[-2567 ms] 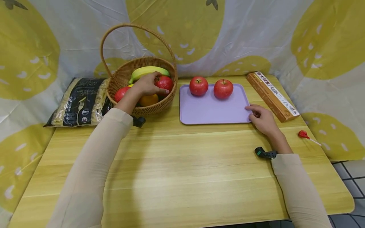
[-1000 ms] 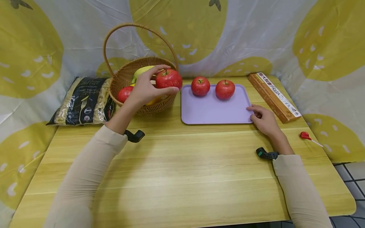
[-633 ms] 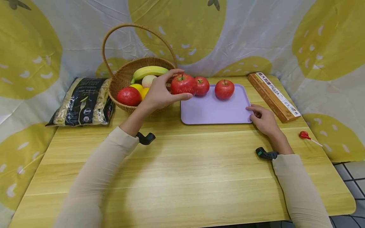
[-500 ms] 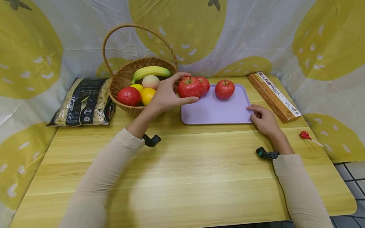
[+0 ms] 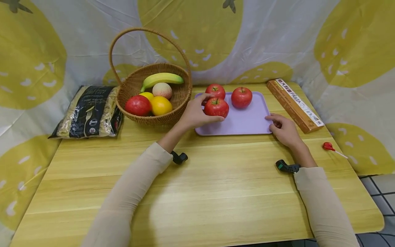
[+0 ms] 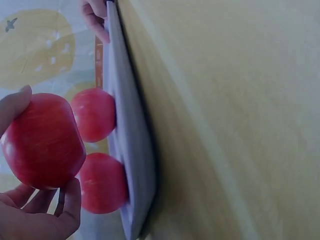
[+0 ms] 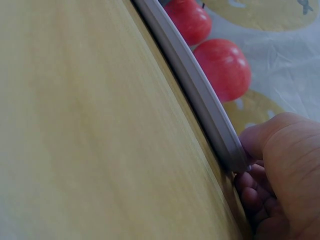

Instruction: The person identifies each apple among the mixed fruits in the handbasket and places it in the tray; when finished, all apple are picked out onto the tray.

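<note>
Over the left part of the lilac tray (image 5: 243, 125), my left hand (image 5: 197, 111) grips a red apple (image 5: 217, 107) between thumb and fingers. The left wrist view shows this held apple (image 6: 44, 142) raised off the tray surface. Behind it, one apple (image 5: 215, 90) sits on the tray, and another apple (image 5: 241, 97) sits to its right. At the tray's front right corner, my right hand (image 5: 285, 129) pinches the rim, the thumb (image 7: 257, 140) on the upper side and the other fingers curled by the edge.
Left of the tray stands a wicker basket (image 5: 166, 119) with a tall handle, holding a banana (image 5: 162, 79), a peach (image 5: 162, 90), an orange (image 5: 161, 105) and other fruit. A pasta bag (image 5: 92, 111) lies farther left. A pasta box (image 5: 294, 104) and lollipop (image 5: 328, 146) lie right.
My left hand took hold of the red apple in the basket, lifted it out and carried it right, over the tray. My right hand has stayed at the tray's corner.
</note>
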Motion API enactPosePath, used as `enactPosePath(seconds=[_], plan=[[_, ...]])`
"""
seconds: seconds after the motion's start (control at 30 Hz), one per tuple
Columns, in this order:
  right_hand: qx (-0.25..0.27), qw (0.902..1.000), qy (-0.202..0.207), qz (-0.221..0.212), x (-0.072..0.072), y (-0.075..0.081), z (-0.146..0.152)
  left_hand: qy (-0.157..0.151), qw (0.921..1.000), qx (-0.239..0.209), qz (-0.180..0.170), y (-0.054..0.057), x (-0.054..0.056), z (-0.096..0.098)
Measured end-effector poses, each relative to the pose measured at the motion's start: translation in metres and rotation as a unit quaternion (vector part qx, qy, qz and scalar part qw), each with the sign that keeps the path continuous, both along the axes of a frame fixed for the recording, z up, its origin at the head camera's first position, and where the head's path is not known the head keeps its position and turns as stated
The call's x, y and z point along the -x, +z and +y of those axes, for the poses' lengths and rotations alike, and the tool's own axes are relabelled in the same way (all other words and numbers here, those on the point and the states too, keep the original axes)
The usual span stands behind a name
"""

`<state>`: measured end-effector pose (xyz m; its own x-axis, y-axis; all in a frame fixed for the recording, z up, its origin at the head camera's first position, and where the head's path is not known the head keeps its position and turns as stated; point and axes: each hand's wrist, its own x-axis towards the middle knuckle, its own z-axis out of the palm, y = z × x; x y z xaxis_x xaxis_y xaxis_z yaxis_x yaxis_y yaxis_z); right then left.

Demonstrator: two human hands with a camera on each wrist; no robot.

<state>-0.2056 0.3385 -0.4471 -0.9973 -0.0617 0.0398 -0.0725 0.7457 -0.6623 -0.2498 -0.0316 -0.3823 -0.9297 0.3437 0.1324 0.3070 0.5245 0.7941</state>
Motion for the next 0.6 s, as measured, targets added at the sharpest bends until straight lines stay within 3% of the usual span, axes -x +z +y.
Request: enactPosePath(seconds=[0.1,0.3,0.6], plan=[[0.004,1.0,-0.001,-0.003,0.0,0.001,0.0,0.017,0.9996,0.006,-0.021,-0.008,0.002,0.004],[0.009,1.0,-0.002,-0.002,0.0,0.001,0.0,0.024,0.9981,0.018,-0.054,-0.018,0.007,0.007],[0.007,1.0,-0.003,-0.004,0.0,0.0,0.001,0.023,0.997,0.034,-0.066,-0.024,0.01,0.011]])
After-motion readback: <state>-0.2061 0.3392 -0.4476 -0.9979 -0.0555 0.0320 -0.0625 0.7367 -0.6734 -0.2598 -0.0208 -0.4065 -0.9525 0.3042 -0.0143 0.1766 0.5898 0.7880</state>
